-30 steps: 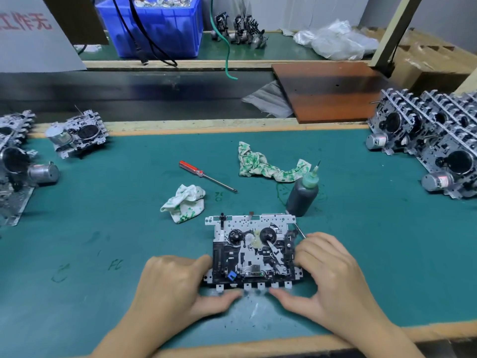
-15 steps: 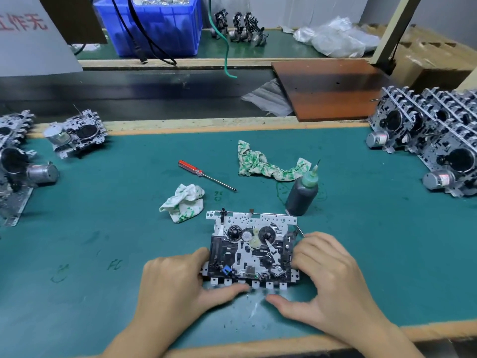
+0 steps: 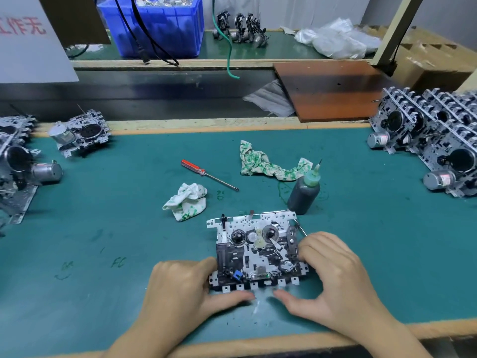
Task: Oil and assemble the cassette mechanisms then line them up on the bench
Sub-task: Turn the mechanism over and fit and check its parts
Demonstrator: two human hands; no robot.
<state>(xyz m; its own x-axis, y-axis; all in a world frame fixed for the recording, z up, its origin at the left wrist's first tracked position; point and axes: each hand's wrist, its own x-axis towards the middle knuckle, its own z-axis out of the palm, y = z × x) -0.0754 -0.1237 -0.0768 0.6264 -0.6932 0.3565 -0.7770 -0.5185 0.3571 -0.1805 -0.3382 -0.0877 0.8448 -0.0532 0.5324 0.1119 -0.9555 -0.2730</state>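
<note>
both hands, left hand [image 3: 180, 285] and right hand [image 3: 333, 275], grip the cassette mechanism [image 3: 255, 250] between them (oil bottle [image 3: 304, 193] just beyond the right).

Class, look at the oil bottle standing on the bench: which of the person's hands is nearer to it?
Right. The right hand grips the mechanism's edge just below the oil bottle; the left hand holds the opposite edge, farther away.

Head-worn view, forward-down, close over bench [image 3: 108, 228]
</note>
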